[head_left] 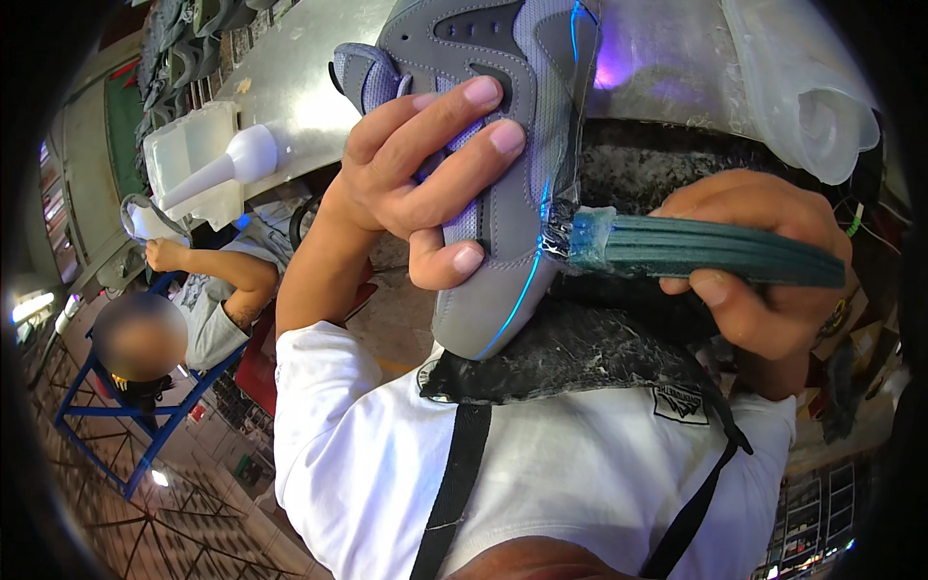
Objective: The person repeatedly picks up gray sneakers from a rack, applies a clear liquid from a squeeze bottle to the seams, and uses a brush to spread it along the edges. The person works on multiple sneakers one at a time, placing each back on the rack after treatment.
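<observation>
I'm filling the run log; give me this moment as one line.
left hand: holds grey shoe | right hand: holds green brush, bristles at shoe edge | beyond: seated person

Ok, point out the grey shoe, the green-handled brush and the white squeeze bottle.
grey shoe (503, 193): head view, side panel.
green-handled brush (715, 251): head view, middle of handle.
white squeeze bottle (227, 166): head view, tapered nozzle.

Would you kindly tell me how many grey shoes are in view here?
1: a grey shoe held in the left hand, its edge touched by the green brush in the right hand. Others may be hidden.
</observation>
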`<state>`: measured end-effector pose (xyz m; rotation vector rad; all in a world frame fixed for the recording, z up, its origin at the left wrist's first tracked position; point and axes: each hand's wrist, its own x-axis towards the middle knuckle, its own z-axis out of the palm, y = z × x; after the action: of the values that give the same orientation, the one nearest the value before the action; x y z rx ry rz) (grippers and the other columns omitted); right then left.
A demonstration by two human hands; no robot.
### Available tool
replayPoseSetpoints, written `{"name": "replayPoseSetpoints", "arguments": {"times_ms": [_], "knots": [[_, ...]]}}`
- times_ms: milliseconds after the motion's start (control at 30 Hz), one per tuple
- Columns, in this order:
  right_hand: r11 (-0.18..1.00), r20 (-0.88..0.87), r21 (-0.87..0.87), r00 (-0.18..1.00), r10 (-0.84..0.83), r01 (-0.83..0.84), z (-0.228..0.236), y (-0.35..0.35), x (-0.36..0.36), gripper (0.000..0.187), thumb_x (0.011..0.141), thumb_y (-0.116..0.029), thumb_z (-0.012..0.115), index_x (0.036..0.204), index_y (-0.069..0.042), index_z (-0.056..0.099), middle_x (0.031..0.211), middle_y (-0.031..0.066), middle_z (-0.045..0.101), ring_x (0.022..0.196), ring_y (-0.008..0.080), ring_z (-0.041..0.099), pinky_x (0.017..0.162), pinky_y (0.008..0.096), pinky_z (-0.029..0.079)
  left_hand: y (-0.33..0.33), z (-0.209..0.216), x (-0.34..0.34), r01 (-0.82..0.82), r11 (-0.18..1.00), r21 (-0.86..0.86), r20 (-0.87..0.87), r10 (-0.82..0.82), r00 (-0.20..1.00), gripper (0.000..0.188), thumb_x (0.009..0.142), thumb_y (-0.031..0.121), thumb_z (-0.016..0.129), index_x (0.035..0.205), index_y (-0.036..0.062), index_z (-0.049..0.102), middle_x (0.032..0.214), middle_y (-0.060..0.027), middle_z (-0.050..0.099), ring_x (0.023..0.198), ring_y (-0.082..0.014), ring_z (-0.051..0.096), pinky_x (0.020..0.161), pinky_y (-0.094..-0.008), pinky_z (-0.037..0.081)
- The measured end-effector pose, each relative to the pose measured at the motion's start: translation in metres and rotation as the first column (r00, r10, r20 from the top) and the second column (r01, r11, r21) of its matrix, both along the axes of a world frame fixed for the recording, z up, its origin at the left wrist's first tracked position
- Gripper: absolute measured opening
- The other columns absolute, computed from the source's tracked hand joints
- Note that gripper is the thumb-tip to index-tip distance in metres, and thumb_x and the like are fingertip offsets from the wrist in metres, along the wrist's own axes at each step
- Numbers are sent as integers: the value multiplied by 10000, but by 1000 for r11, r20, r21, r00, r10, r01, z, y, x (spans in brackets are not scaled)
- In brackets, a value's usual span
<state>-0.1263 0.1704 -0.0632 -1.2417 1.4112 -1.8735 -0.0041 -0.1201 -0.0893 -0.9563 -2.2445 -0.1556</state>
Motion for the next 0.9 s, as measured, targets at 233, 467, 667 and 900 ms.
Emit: {"name": "replayPoseSetpoints", "arguments": {"times_ms": [233, 467, 667, 900], "knots": [[998, -89, 45, 996, -31, 35, 13, 16, 17, 361, 826, 5, 627, 1166, 99, 553, 973, 265, 681, 654, 216, 708, 615, 327, 604, 13, 21, -5, -83, 996, 23, 149, 79, 986, 576, 961, 175, 556, 1406, 221, 194, 1171, -188, 677, 982, -359, 689, 752, -387, 509], [988, -116, 85, 986, -121, 131, 27, 28, 33, 294, 874, -53, 642, 1133, 69, 579, 987, 243, 682, 683, 220, 723, 648, 332, 614, 27, 47, -10, -150, 989, 13, 252, 141, 957, 398, 886, 124, 563, 1221, 109, 349, 1156, -254, 673, 981, -398, 672, 778, -458, 517], [986, -182, 26, 970, -160, 167, 36, 30, 35, 244, 883, -114, 677, 1057, 43, 609, 934, 224, 693, 641, 212, 706, 607, 314, 593, 28, 43, -16, -105, 994, 19, 131, 102, 986, 340, 862, 97, 575, 1145, 72, 387, 1172, -258, 665, 1001, -401, 668, 804, -491, 521], [980, -229, -59, 953, -196, 188, 42, 33, 36, 284, 895, -203, 703, 1026, 32, 613, 910, 235, 701, 630, 226, 682, 556, 293, 535, 33, 46, -22, -145, 989, 20, 129, 141, 982, 427, 822, 79, 643, 1166, 50, 393, 1202, -252, 654, 1017, -388, 670, 826, -479, 511]]}}
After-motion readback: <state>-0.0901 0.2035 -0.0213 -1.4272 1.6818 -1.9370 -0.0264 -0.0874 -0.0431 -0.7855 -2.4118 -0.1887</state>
